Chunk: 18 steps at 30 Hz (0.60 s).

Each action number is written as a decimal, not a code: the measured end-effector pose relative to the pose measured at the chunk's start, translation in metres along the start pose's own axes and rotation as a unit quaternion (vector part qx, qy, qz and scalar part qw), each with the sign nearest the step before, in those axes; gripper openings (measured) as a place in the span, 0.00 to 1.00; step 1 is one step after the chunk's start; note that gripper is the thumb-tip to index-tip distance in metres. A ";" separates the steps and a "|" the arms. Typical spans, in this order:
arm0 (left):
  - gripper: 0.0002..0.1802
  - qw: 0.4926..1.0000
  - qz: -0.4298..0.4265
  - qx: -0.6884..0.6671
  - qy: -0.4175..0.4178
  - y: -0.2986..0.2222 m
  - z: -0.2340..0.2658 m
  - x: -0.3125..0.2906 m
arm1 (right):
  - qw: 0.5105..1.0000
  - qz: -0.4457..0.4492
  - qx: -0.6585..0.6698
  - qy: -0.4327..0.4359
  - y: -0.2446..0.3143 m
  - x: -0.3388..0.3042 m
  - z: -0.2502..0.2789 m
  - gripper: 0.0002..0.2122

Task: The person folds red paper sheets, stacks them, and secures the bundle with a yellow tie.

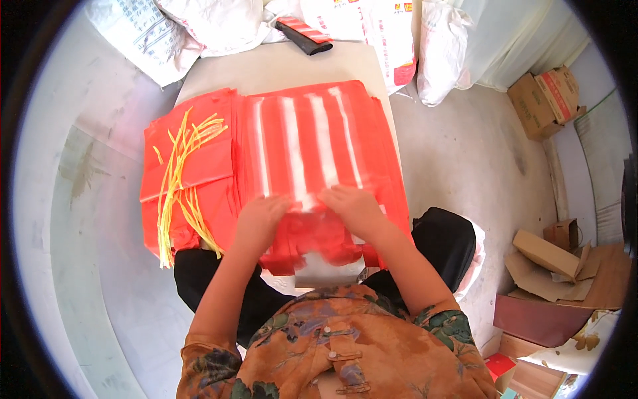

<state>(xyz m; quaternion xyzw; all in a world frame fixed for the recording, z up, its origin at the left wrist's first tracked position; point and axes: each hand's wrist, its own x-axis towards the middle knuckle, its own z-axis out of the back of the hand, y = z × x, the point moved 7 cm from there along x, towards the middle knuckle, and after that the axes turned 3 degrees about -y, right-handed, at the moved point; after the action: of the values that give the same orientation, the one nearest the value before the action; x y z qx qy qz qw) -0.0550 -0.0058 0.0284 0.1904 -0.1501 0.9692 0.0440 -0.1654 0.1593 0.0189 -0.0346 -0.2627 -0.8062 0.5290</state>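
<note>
Motion blur softens the left grip and the right grip, so whether the fingers pinch or merely press the striped red sheet cannot be told. On the near side of both grips, the sheet's end smears into a haze. Under them, red stacks hide most of the tabletop. Well beyond, white sacks run out at the top edge; far right of the right grip, the rim cuts a dark object of unclear kind.

Bright light bleaches the white sacks beyond the hands, motion smears the red plastic between them, and fisheye edges bow.
</note>
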 end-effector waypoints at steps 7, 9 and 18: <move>0.14 0.993 0.107 -0.042 0.036 -0.005 -0.015 -0.038 | 0.997 -0.017 0.039 0.061 0.013 -0.021 -0.008 0.13; 0.13 0.980 0.169 -0.059 0.087 -0.006 -0.005 -0.038 | 0.990 -0.052 0.029 0.131 0.019 -0.017 -0.002 0.14; 0.08 0.974 0.129 -0.188 0.010 0.011 -0.007 -0.052 | 0.946 -0.107 0.117 0.283 -0.009 0.001 -0.010 0.10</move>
<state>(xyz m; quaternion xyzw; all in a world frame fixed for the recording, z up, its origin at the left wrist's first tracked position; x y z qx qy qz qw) -0.0105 -0.0155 -0.0005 0.1475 -0.3525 0.9230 -0.0450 -0.1717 0.1566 0.0070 0.2854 -0.1970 -0.7982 0.4925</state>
